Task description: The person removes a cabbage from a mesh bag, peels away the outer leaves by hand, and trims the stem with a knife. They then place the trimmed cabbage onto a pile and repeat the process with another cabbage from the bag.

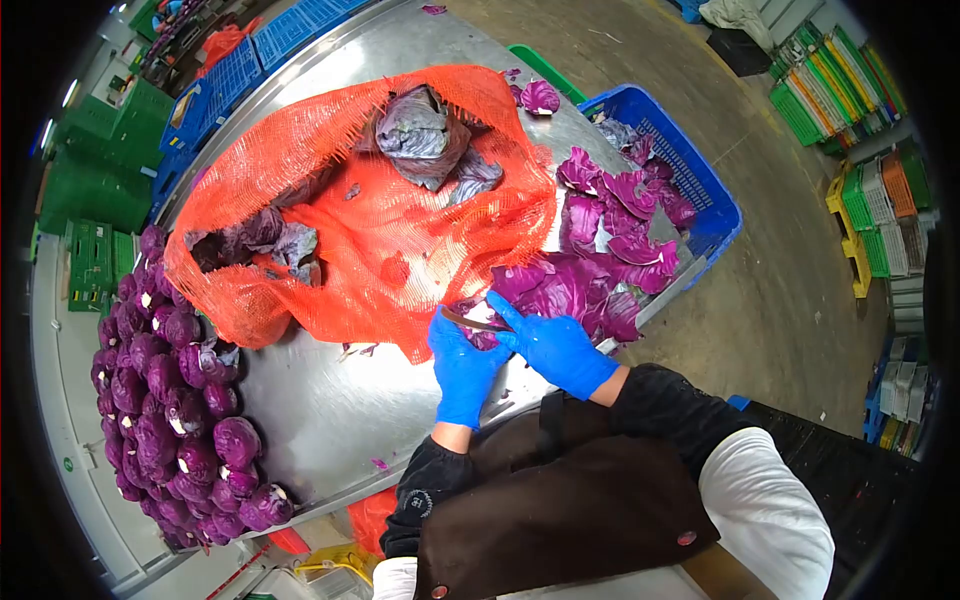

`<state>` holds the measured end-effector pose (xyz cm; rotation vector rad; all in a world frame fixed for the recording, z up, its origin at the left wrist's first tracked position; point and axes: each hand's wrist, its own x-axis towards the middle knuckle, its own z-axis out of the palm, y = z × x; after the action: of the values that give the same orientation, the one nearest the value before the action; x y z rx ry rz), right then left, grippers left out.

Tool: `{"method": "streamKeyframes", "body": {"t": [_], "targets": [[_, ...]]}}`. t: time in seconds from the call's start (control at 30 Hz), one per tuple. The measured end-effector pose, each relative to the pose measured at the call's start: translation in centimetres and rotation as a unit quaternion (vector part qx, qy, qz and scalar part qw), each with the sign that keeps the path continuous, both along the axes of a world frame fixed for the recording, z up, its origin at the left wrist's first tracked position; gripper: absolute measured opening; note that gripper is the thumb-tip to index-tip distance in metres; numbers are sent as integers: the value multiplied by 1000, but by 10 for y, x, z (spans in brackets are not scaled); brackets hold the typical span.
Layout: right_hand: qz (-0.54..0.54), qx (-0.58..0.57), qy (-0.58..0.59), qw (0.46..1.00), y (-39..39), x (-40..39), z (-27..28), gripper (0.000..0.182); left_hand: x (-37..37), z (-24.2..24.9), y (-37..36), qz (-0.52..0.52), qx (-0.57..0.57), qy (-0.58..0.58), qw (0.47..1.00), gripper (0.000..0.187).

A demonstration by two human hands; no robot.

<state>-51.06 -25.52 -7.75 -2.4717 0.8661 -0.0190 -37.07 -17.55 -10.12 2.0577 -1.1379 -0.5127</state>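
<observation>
My left hand [462,368], in a blue glove, is closed around a red cabbage [484,341], mostly hidden by my hands. My right hand [560,352], also gloved in blue, grips a knife [470,321]; its blade lies across the cabbage towards my left fingers. The knife's handle is hidden in my palm. Just beyond my hands lie loose purple cabbage leaves [560,290]. An open orange-red mesh sack [400,255] spreads over the metal table [330,420], with untrimmed cabbages [412,125] inside.
Trimmed red cabbages [160,400] are piled high at the table's left end. A blue crate [715,205] holding leaves stands against the right edge. More blue crates [230,85] line the far left side. Stacked crates [830,85] stand across the floor at right.
</observation>
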Motion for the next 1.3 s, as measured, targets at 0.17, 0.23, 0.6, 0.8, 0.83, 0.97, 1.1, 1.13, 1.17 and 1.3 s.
{"method": "streamKeyframes", "body": {"t": [0.17,0.23,0.6,0.8,0.83,0.97,1.1,1.13,1.17,1.3], "targets": [[-4,-19,-11,1000,-3,-5,-3,62,1,-1,0,2,44,14,999,100],[4,-17,-13,1000,-5,-3,-4,62,0,4,-4,1,51,11,999,100],[-184,167,-122,961,-48,27,-43,48,-10,-15,53,1,-29,39,999,115],[-334,138,-94,928,-72,4,-76,69,-8,-16,56,52,-62,107,991,109],[-290,132,-83,944,-58,7,-42,80,-9,-15,52,52,-55,73,994,108],[-71,205,-19,976,-3,20,-27,94,-13,-23,43,21,-37,4,999,111],[-104,370,-111,916,-11,12,-37,78,-15,-5,36,19,-27,7,999,112],[-109,406,-98,902,-14,9,-37,72,-18,-3,35,15,-22,-22,999,112],[-108,405,-99,903,-14,8,-36,72,-20,-2,33,11,-17,-52,998,112],[-74,335,-166,924,-9,-3,-38,67,-6,-18,38,77,-39,3,996,108]]}}
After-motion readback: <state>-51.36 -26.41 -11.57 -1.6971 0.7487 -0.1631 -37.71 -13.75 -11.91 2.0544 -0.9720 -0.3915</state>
